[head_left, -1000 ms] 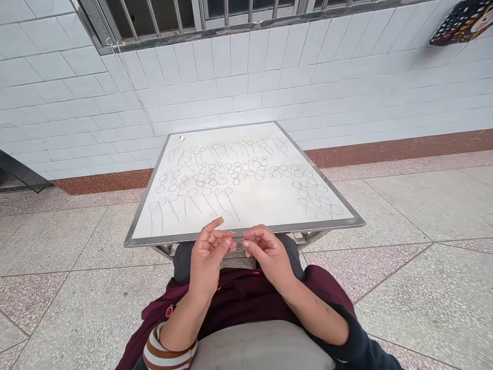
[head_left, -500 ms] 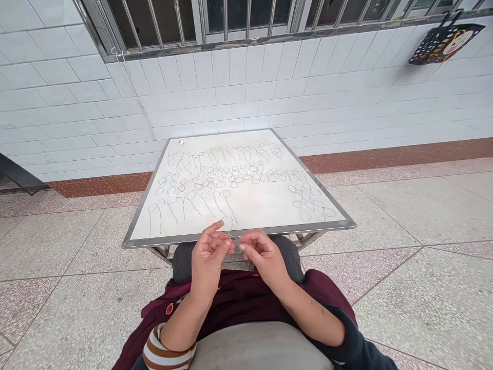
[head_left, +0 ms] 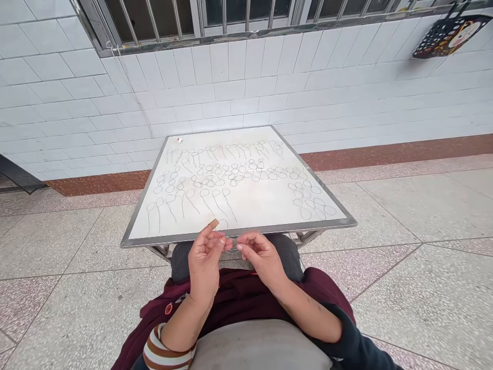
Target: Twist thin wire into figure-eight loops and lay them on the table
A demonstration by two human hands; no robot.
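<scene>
At the white table [head_left: 246,216], both hands, left [head_left: 206,257] and right [head_left: 262,255], still pinch the thin wire loop [head_left: 231,245], unmoved.

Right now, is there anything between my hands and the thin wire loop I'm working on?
Nothing visible. The left hand and right hand already pinch the wire loop between their fingertips, just in front of the near edge of the table, where other loops lie in rows.
</scene>
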